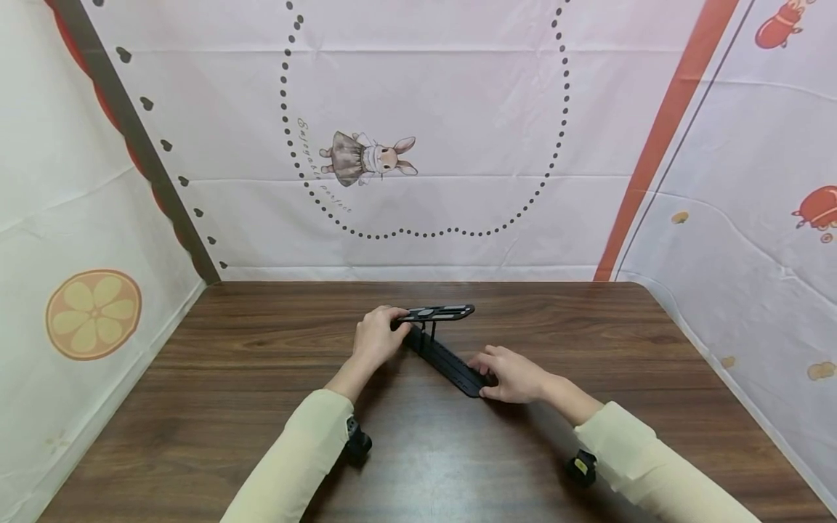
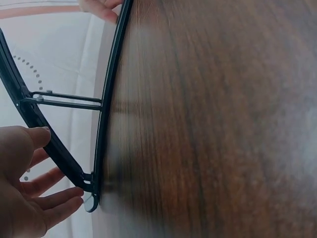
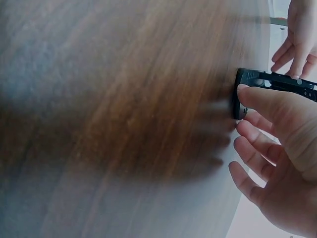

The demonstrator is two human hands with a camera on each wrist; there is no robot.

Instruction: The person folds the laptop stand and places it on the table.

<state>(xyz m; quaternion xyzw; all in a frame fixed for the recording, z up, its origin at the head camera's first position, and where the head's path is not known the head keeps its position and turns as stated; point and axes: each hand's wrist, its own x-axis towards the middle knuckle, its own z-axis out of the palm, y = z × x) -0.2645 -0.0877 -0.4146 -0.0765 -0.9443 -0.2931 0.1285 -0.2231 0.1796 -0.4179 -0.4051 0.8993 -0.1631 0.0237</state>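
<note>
A black folding laptop stand (image 1: 447, 363) lies diagonally on the wooden table, its long base flat. Its upper arm (image 1: 439, 313), with grey pads, is raised at an angle. Thin struts (image 2: 69, 99) join arm and base in the left wrist view, and the two parts meet at a hinge (image 2: 89, 181). My left hand (image 1: 377, 339) grips the raised arm near that hinge, thumb on one side and fingers on the other. At the base's near right end, my right hand (image 1: 515, 376) pinches the edge between thumb and index finger, its other fingers loosely bent.
The brown wooden table (image 1: 229, 407) extends around the stand on all sides. Printed white cloth (image 1: 458, 109) hangs behind the table and along both sides. Each sleeved forearm wears a small black camera (image 1: 357, 440) near the wrist.
</note>
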